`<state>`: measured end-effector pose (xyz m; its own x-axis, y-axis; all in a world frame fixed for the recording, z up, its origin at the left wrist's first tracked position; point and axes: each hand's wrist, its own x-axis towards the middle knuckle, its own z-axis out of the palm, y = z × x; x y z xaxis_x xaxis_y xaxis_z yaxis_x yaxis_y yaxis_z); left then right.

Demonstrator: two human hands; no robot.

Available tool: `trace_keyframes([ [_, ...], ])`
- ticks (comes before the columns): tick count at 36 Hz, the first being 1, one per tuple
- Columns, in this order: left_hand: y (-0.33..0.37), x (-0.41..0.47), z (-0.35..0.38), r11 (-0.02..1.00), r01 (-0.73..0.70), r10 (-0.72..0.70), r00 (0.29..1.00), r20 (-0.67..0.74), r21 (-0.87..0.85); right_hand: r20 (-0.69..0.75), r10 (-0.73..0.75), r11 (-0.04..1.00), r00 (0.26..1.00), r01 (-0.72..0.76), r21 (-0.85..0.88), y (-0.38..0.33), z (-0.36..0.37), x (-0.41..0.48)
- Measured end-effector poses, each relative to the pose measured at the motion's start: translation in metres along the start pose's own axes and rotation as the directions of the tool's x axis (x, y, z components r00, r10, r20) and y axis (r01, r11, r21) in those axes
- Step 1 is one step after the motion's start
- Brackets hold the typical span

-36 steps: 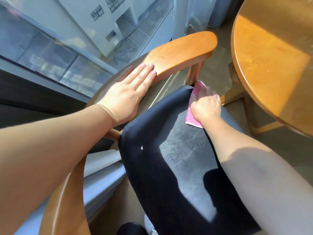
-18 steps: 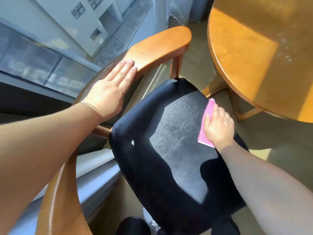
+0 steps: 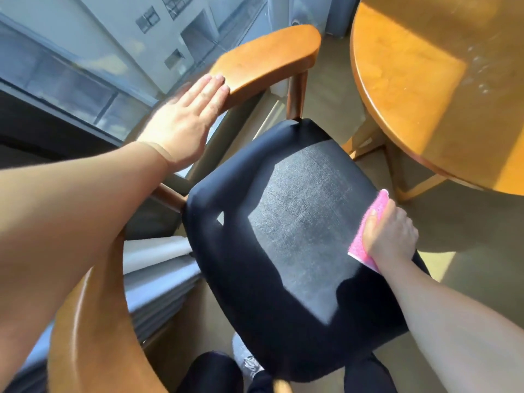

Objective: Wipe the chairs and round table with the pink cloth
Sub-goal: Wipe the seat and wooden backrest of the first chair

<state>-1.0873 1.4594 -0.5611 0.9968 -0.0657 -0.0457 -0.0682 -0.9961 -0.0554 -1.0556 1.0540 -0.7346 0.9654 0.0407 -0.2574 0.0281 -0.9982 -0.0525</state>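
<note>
A wooden chair with a curved orange-brown backrest (image 3: pixel 266 58) and a black padded seat (image 3: pixel 292 228) stands in front of me. My left hand (image 3: pixel 184 123) lies flat on the backrest with straight fingers. At the seat's right edge my right hand (image 3: pixel 388 236) presses the pink cloth (image 3: pixel 365 236) down, fingers curled over it. Most of the cloth is hidden under the hand. The round wooden table (image 3: pixel 419 89) is at the upper right, apart from both hands.
A large window (image 3: pixel 85 66) with a dark sill runs along the left, close behind the chair. The table's wooden legs (image 3: pixel 408 180) stand just right of the seat. My dark trousers and a shoe (image 3: pixel 246 361) show below the seat. Tan floor lies to the right.
My right hand has dragged the pink cloth from the seat's far edge back along its right side toward me. My left hand has stayed on the backrest.
</note>
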Motion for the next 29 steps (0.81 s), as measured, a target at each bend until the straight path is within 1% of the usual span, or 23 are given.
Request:
trace_keyframes([
  [2,0.006,-0.005,0.001,0.999,0.047,-0.047,0.999,-0.01,0.019,0.02,-0.013,1.0,1.0,0.013,-0.004,0.002,0.0,0.002],
  [5,0.029,-0.019,0.002,0.999,0.045,-0.045,0.999,0.009,0.018,0.064,-0.043,0.999,0.997,0.044,-0.019,0.01,-0.004,0.0],
  [8,0.055,-0.035,0.003,0.999,0.042,-0.041,0.998,0.048,-0.022,0.089,-0.026,1.0,0.996,0.024,0.019,0.019,-0.011,-0.002],
  [10,0.07,-0.048,-0.002,0.996,0.06,-0.056,0.996,0.067,-0.067,0.112,-0.035,0.999,0.993,0.036,-0.002,0.023,-0.018,-0.001],
  [14,0.095,-0.078,-0.023,0.976,0.151,-0.145,0.988,0.051,-0.159,0.188,-0.137,0.976,0.972,0.166,-0.145,0.039,-0.037,0.004],
  [16,0.106,-0.093,-0.035,0.961,0.212,-0.207,0.977,0.05,-0.178,0.266,-0.176,0.945,0.948,0.238,-0.223,0.049,-0.046,0.007],
  [19,0.122,-0.115,-0.056,0.935,0.278,-0.271,0.96,0.064,-0.218,0.346,-0.241,0.898,0.907,0.344,-0.276,0.053,-0.063,0.005],
  [21,0.131,-0.13,-0.072,0.904,0.345,-0.341,0.938,0.061,-0.252,0.374,-0.34,0.836,0.863,0.459,-0.3,0.047,-0.082,0.001],
  [23,0.142,-0.147,-0.091,0.851,0.457,-0.454,0.888,0.075,-0.26,0.402,-0.421,0.79,0.813,0.547,-0.278,0.038,-0.107,-0.006],
  [25,0.154,-0.166,-0.11,0.804,0.536,-0.535,0.841,0.079,-0.257,0.407,-0.475,0.768,0.78,0.593,-0.24,0.028,-0.134,-0.013],
  [29,0.188,-0.201,-0.158,0.73,0.611,-0.632,0.774,0.037,-0.305,0.408,-0.565,0.715,0.717,0.673,-0.19,0.002,-0.193,-0.033],
])
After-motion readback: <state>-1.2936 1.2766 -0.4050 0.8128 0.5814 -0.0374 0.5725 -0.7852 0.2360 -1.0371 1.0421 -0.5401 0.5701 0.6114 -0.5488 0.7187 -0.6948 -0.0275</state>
